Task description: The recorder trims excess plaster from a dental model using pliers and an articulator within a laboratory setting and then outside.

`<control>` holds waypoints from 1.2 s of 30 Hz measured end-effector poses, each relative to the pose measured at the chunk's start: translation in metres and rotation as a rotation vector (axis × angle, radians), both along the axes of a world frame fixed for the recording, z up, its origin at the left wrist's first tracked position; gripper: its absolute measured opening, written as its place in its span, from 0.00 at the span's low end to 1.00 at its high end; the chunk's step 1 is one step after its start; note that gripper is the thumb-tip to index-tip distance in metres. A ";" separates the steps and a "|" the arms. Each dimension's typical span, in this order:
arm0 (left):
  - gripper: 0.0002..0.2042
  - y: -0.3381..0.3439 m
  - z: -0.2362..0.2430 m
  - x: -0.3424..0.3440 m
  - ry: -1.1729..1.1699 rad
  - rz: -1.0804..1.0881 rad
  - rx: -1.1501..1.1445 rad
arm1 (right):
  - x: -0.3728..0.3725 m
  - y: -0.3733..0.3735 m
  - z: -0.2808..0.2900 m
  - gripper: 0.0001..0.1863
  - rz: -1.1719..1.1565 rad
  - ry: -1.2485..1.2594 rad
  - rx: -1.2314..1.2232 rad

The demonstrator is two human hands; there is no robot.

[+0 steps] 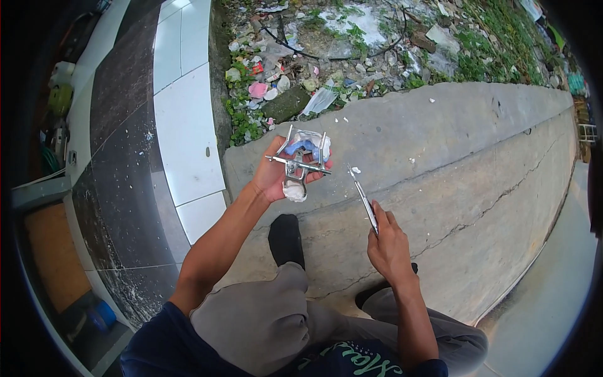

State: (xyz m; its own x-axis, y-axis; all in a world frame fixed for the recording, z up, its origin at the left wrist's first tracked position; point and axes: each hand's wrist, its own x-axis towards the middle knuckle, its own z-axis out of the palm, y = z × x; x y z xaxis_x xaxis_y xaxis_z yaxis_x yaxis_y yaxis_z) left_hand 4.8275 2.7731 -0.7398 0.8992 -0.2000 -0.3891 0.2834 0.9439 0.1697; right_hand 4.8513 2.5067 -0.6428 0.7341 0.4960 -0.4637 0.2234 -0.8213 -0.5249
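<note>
My left hand point(268, 181) is closed around a metal dental articulator point(296, 166), holding it above the concrete. Blue wax-like material point(300, 146) sits inside its frame against white plaster. A rounded lump of white plaster point(294, 191) is at the near end of the articulator. In my right hand point(388, 250) is a slim metal knife point(364, 202), gripped by its handle with the tip pointing away from me. That tip is apart from the articulator, to its right. A white crumb point(356, 170) shows close beside the tip.
Cracked concrete point(452, 182) with scattered white bits lies under my hands. Beyond its edge is rubble point(289, 103) with litter, weeds and a black hose point(342, 58). White tiles point(188, 132) and a dark tiled strip point(125, 157) run along the left. My socked foot point(286, 240) rests on the concrete.
</note>
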 end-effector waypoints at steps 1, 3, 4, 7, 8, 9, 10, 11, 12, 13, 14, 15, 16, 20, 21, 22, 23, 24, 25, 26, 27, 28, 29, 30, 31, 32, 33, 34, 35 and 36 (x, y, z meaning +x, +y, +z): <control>0.36 0.000 0.003 0.000 0.002 0.000 0.000 | 0.004 0.002 0.006 0.30 0.021 0.041 -0.046; 0.33 -0.001 0.013 0.001 0.086 -0.032 0.145 | 0.010 0.000 0.011 0.31 0.055 0.040 -0.042; 0.33 -0.001 0.010 0.000 0.085 -0.033 0.143 | 0.013 -0.001 0.015 0.32 0.087 0.034 -0.040; 0.29 0.002 0.005 -0.006 0.057 -0.109 0.198 | 0.019 0.003 0.017 0.34 0.132 0.035 -0.079; 0.28 -0.003 0.010 -0.005 0.053 -0.127 0.238 | 0.021 0.003 0.017 0.34 0.129 0.033 -0.084; 0.27 -0.009 0.018 -0.003 0.049 -0.144 0.279 | 0.022 0.003 0.016 0.34 0.127 0.011 -0.119; 0.22 -0.014 0.029 -0.001 0.085 -0.149 0.281 | 0.023 0.003 0.015 0.34 0.124 -0.010 -0.153; 0.22 -0.016 0.029 -0.001 0.087 -0.147 0.283 | 0.023 0.003 0.014 0.34 0.126 -0.009 -0.152; 0.22 -0.017 0.029 -0.001 0.072 -0.147 0.263 | 0.023 0.003 0.014 0.34 0.141 -0.017 -0.145; 0.22 -0.017 0.029 -0.002 0.057 -0.147 0.243 | 0.023 0.003 0.013 0.33 0.156 -0.025 -0.140; 0.22 -0.017 0.028 -0.003 0.057 -0.147 0.242 | 0.023 0.004 0.013 0.33 0.156 -0.025 -0.140; 0.20 -0.015 0.027 -0.004 0.042 -0.166 0.246 | 0.024 0.004 0.013 0.33 0.153 0.009 -0.134; 0.19 -0.015 0.027 -0.005 0.027 -0.185 0.250 | 0.024 0.005 0.014 0.33 0.150 0.043 -0.128; 0.22 -0.021 0.034 -0.004 0.126 -0.186 0.404 | 0.027 0.003 0.013 0.34 0.173 0.077 -0.141; 0.22 -0.023 0.037 -0.004 0.133 -0.183 0.430 | 0.027 0.003 0.013 0.34 0.191 0.092 -0.132; 0.22 -0.024 0.039 -0.003 0.140 -0.180 0.457 | 0.028 0.003 0.013 0.34 0.209 0.107 -0.122; 0.22 -0.024 0.039 -0.003 0.140 -0.182 0.456 | 0.029 0.002 0.013 0.34 0.208 0.107 -0.123; 0.22 -0.025 0.039 -0.003 0.132 -0.203 0.480 | 0.031 0.001 0.011 0.33 0.218 0.116 -0.125; 0.22 -0.025 0.038 -0.003 0.125 -0.223 0.504 | 0.032 0.000 0.009 0.33 0.229 0.125 -0.128; 0.22 -0.026 0.038 -0.004 0.125 -0.224 0.504 | 0.032 0.001 0.008 0.33 0.228 0.125 -0.128; 0.22 -0.027 0.036 -0.004 0.143 -0.211 0.503 | 0.031 0.001 0.007 0.33 0.230 0.119 -0.131; 0.22 -0.028 0.035 -0.005 0.161 -0.198 0.502 | 0.031 0.001 0.005 0.32 0.231 0.114 -0.134; 0.22 -0.028 0.034 -0.005 0.161 -0.199 0.501 | 0.030 0.002 0.004 0.32 0.230 0.114 -0.135; 0.22 -0.028 0.032 -0.005 0.149 -0.203 0.510 | 0.029 0.004 0.004 0.32 0.223 0.100 -0.148; 0.22 -0.028 0.032 -0.005 0.138 -0.207 0.518 | 0.028 0.004 0.003 0.32 0.215 0.086 -0.162; 0.22 -0.029 0.032 -0.005 0.138 -0.210 0.517 | 0.028 0.003 0.001 0.32 0.213 0.087 -0.163; 0.22 -0.030 0.032 -0.006 0.147 -0.212 0.527 | 0.028 0.002 -0.002 0.32 0.239 0.029 -0.157; 0.22 -0.031 0.032 -0.006 0.155 -0.213 0.537 | 0.028 0.001 -0.003 0.31 0.265 -0.029 -0.151; 0.22 -0.030 0.030 -0.007 0.156 -0.216 0.537 | 0.028 0.002 -0.004 0.31 0.264 -0.027 -0.150; 0.22 -0.029 0.027 -0.008 0.149 -0.214 0.554 | 0.028 0.003 -0.004 0.30 0.280 -0.070 -0.192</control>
